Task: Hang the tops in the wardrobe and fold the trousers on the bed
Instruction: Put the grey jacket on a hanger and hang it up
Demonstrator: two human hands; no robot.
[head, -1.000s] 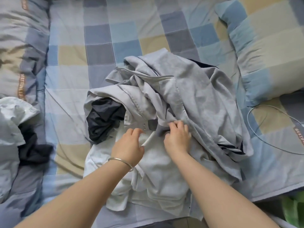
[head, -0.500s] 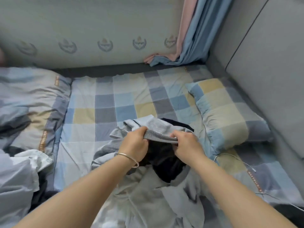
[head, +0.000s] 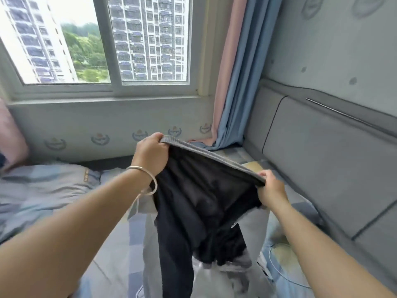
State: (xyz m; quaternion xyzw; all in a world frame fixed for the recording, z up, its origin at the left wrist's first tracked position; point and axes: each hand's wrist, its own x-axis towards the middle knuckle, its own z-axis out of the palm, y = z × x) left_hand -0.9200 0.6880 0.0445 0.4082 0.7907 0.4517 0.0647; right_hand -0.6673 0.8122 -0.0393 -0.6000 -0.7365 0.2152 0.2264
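I hold up grey trousers by their ribbed waistband, stretched between both hands above the bed. My left hand, with a silver bangle on its wrist, grips the waistband's left end. My right hand grips its right end, lower down. A dark navy garment hangs inside the waistband and drapes down in front of the grey legs. The bottoms of the trouser legs run out of view below.
The checked bed sheet lies under the hanging clothes. A folded quilt sits at the left. A grey padded headboard stands on the right, pink and blue curtains and a window behind. A white cable lies on the sheet.
Both hands have lifted the waistband from the pile on the bed up to chest height and pulled it wider. My view has swung up from the bed to the window.
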